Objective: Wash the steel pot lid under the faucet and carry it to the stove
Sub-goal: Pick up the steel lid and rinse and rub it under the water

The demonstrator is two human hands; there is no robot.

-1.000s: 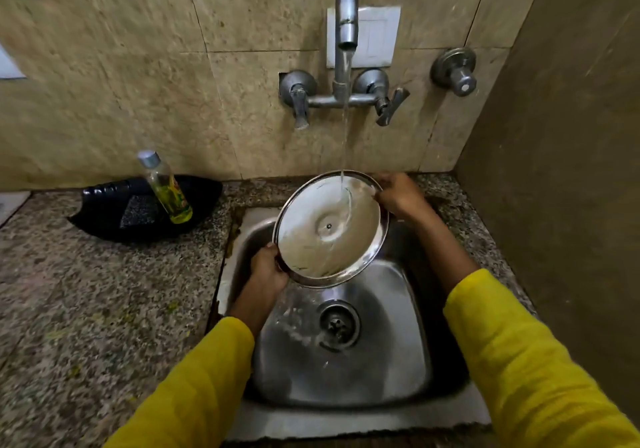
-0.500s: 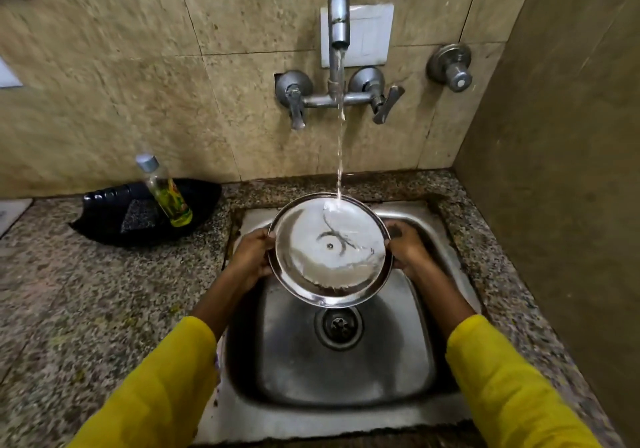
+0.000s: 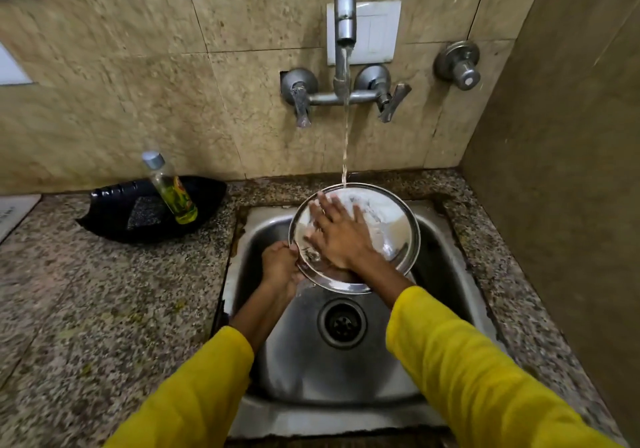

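The round steel pot lid (image 3: pixel 388 229) is held over the steel sink (image 3: pixel 446 274), its inner side facing up. A thin stream of water from the faucet (image 3: pixel 344 15) lands on its far rim. My left hand (image 3: pixel 278 267) grips the lid's left edge. My right hand (image 3: pixel 337 234) lies flat on the lid's inner surface with its fingers spread, covering the lid's left half. Both arms wear yellow sleeves. The stove is not in view.
A black tray (image 3: pixel 114 212) with a scrub pad and a bottle of green liquid (image 3: pixel 173 191) stands on the granite counter (image 3: pixel 86 292) left of the sink. The drain (image 3: pixel 342 323) sits below the lid. Tiled walls close the back and right side.
My right hand has left the lid's right rim and now lies flat on its inner surface. The lid has shifted slightly right and tilted, held by the left hand alone.
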